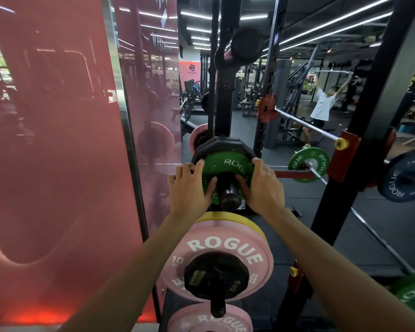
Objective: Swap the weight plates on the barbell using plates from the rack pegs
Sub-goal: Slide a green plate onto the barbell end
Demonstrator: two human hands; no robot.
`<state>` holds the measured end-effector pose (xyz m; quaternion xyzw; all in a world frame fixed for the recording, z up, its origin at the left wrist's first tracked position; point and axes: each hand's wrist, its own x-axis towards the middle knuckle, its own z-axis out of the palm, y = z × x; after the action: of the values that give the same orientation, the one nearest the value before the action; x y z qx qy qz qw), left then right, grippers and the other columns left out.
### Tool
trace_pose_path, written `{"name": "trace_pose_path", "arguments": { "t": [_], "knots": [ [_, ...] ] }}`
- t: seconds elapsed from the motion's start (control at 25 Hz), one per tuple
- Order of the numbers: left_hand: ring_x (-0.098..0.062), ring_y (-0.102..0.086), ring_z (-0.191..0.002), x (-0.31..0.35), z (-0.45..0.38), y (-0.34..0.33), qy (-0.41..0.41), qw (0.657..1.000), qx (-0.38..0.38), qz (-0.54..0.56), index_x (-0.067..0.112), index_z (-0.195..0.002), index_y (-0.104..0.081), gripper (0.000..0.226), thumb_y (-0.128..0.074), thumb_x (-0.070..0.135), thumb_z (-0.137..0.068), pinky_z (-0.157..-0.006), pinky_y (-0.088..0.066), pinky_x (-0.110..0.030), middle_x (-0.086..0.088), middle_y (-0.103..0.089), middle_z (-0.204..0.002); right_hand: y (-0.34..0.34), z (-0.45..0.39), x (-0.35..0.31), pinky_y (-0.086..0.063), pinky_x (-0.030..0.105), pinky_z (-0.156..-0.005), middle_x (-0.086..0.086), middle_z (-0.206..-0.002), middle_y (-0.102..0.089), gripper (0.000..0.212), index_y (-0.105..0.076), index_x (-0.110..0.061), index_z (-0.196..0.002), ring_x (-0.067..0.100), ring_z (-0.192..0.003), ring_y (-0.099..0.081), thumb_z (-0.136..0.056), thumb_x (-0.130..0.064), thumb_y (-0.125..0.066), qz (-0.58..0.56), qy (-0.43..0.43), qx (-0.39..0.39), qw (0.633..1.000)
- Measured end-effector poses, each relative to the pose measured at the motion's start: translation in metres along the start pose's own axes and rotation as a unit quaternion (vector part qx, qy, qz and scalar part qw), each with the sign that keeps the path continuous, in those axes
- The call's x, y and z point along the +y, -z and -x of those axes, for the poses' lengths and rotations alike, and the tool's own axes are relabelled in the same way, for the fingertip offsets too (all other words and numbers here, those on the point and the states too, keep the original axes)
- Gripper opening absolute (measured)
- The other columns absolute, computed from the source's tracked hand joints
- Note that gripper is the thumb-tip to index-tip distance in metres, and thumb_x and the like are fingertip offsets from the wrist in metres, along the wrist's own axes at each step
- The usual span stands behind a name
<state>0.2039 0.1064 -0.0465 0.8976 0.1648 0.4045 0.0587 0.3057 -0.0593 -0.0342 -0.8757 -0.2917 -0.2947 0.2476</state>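
Green plate: a small green Rogue plate (227, 173) sat on a rack peg (230, 191) just above the middle of the view, outermost on the peg, with a black many-sided plate (222, 146) directly behind it.
Left hand: the left hand (189, 188) gripped the plate's rim at 9 o'clock, fingers (198, 167) hooked over the edge and the thumb lying on the face beside the peg.
Right hand: the right hand (261, 185) held the rim at 3 o'clock in the same way, fingers curled over the edge, thumb on the face.
Handling, my guess: rigid and light for a plate, likely smooth-faced; the rim offered the surest hold, and a hand on each side should keep it square on the peg so the bore would not bind. Fingers between it and the black plate risked a pinch.
Whether going on or coming off: I could not tell.
Lower pegs: at 6 o'clock hung a pink Rogue 10 plate (225, 248) with a yellow plate (244, 220) behind it and a small black plate (216, 275) in front; another pink plate (211, 319) lay below.
Barbell: at 3 o'clock the barbell (304, 123) rested in the rack, a matching green plate (308, 164) on its near sleeve.
Background: a person in a white shirt (321, 106) trained well apart, at 2 o'clock.
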Motion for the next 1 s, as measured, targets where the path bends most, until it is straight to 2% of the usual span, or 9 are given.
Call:
{"name": "trace_pose_path", "arguments": {
  "t": [0.2,0.36,0.48,0.6,0.76,0.92,1.0],
  "knots": [
    [-0.028,-0.053,-0.114,-0.002,0.001,0.004,0.000,0.999,-0.021,0.045,0.018,-0.136,-0.046,0.051,-0.048,0.050,-0.096,-0.094,-0.039,-0.046,-0.007,-0.060,-0.123,0.003,-0.003,0.004,-0.039,0.033,-0.060,0.011,-0.106,-0.057,0.055,-0.041,-0.012,-0.121,0.029,-0.093,-0.056,-0.092,-0.058,-0.047,-0.024,0.012,-0.010,1.000],
    [-0.026,-0.056,-0.108,-0.009,0.005,0.012,-0.032,0.997,0.005,0.072,0.020,-0.128,-0.049,0.042,-0.051,0.047,-0.096,-0.091,-0.040,-0.044,-0.004,-0.062,-0.114,0.014,-0.005,0.010,-0.037,0.031,-0.060,0.007,-0.099,-0.061,0.045,-0.044,-0.015,-0.106,0.027,-0.086,-0.059,-0.093,-0.058,-0.044,-0.026,0.052,-0.018,0.998],
    [-0.024,-0.058,-0.104,-0.013,0.008,0.015,-0.040,0.998,0.004,0.046,0.022,-0.125,-0.049,0.043,-0.049,0.053,-0.095,-0.087,-0.041,-0.043,-0.001,-0.066,-0.108,0.020,0.005,0.010,-0.037,0.030,-0.059,0.007,-0.097,-0.064,0.041,-0.044,-0.017,-0.110,0.027,-0.085,-0.061,-0.096,-0.056,-0.041,-0.025,0.063,0.000,0.998],
    [-0.028,-0.058,-0.105,-0.010,0.008,0.015,-0.021,0.999,-0.026,0.007,0.018,-0.128,-0.050,0.049,-0.050,0.054,-0.096,-0.087,-0.039,-0.044,-0.004,-0.069,-0.107,0.026,0.016,0.002,-0.035,0.029,-0.052,0.006,-0.088,-0.066,0.039,-0.045,-0.017,-0.115,0.028,-0.072,-0.063,-0.098,-0.052,-0.040,-0.022,0.041,0.005,0.999],
    [-0.030,-0.059,-0.100,-0.010,0.013,0.020,-0.014,0.998,-0.023,0.056,0.016,-0.120,-0.052,0.043,-0.057,0.049,-0.093,-0.087,-0.040,-0.045,-0.006,-0.070,-0.097,0.036,0.028,-0.004,-0.040,0.032,-0.053,0.010,-0.091,-0.067,0.038,-0.045,-0.014,-0.119,0.032,-0.071,-0.063,-0.100,-0.046,-0.041,-0.016,0.022,0.005,1.000],
    [-0.029,-0.060,-0.089,-0.010,0.033,0.028,-0.025,0.996,0.001,0.081,0.019,-0.111,-0.051,0.041,-0.055,0.055,-0.092,-0.083,-0.039,-0.043,-0.002,-0.067,-0.084,0.047,0.048,-0.010,-0.046,0.037,-0.056,0.009,-0.093,-0.066,0.036,-0.046,-0.014,-0.117,0.033,-0.072,-0.063,-0.100,-0.045,-0.042,-0.036,0.022,0.015,0.999],
    [-0.028,-0.060,-0.087,-0.009,0.043,0.035,-0.024,0.996,0.009,0.084,0.019,-0.109,-0.051,0.042,-0.055,0.056,-0.091,-0.082,-0.037,-0.042,-0.001,-0.067,-0.082,0.055,0.057,-0.013,-0.042,0.035,-0.056,0.009,-0.096,-0.066,0.035,-0.046,-0.014,-0.116,0.033,-0.073,-0.063,-0.100,-0.044,-0.043,-0.052,0.023,0.016,0.998]
  ]
}}
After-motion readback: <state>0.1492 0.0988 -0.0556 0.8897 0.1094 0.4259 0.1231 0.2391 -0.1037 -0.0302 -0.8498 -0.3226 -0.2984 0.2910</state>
